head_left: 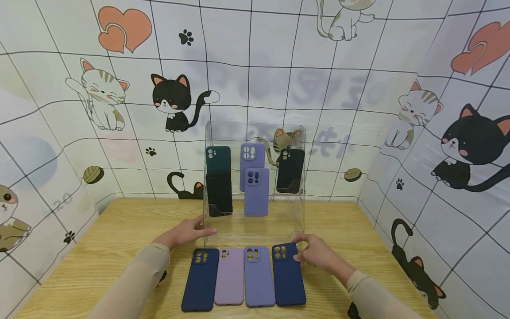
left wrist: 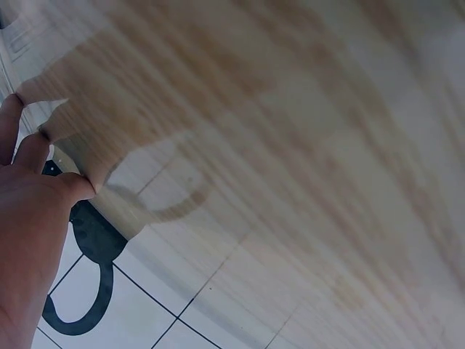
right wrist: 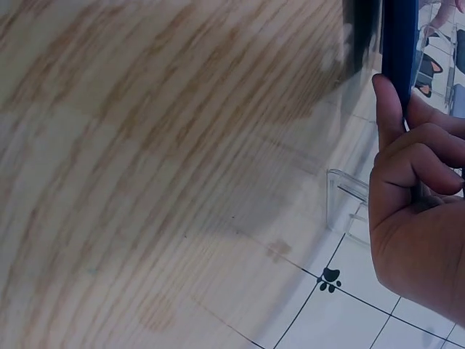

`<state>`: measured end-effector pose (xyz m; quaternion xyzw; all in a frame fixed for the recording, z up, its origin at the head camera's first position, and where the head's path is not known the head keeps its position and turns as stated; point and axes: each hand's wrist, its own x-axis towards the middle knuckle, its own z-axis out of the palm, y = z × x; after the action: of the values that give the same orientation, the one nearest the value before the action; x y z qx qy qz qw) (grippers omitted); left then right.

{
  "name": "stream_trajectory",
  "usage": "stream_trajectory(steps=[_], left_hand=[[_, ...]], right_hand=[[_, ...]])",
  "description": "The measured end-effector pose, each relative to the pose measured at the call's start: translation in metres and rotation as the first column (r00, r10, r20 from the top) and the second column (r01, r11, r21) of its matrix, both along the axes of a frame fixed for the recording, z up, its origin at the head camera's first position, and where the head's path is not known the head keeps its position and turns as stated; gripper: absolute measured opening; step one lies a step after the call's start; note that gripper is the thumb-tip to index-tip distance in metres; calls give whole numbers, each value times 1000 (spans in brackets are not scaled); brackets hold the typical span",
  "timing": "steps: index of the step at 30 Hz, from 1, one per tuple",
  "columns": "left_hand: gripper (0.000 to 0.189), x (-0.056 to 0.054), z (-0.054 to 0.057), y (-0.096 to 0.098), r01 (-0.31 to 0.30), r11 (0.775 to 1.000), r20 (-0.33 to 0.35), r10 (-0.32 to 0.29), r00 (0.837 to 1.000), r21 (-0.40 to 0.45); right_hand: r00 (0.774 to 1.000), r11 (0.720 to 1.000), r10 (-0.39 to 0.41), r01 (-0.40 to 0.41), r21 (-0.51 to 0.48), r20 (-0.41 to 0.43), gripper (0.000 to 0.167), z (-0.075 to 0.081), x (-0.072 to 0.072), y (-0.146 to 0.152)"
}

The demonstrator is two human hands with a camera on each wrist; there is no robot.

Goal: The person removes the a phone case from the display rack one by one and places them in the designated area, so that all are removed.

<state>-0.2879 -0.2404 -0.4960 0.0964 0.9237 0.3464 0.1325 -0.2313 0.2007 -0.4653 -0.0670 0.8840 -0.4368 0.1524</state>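
A clear acrylic display stand point(head_left: 255, 228) holds phone cases on its tiers. My left hand point(head_left: 183, 232) rests at the stand's lower left side, fingers extended, thumb reaching across its front; in the left wrist view, the left hand point(left wrist: 36, 225) shows the fingertips near a clear edge. In front of the stand, my right hand point(head_left: 318, 252) pinches the upper right edge of a navy phone case point(head_left: 288, 279), the rightmost of a row. The right wrist view shows that navy case point(right wrist: 398, 51) edge-on between thumb and fingers of the right hand point(right wrist: 421, 189).
Beside it lie a lavender case point(head_left: 260, 279), a pink case point(head_left: 229, 279) and another navy case point(head_left: 201, 281). On the stand are a dark green case point(head_left: 218, 159), a black case point(head_left: 219, 195), lavender cases point(head_left: 256, 199) and a right-hand black case point(head_left: 291, 170). A cat-print backdrop point(head_left: 247, 88) surrounds the wooden table point(head_left: 119, 235).
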Motion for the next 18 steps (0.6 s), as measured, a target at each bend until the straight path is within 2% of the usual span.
stream_trajectory(steps=[18], left_hand=[[103,3,3,2,-2,1000,5,2,1000,-10]], right_hand=[[999,999,35,-35,19,13,45,0,3,-2]])
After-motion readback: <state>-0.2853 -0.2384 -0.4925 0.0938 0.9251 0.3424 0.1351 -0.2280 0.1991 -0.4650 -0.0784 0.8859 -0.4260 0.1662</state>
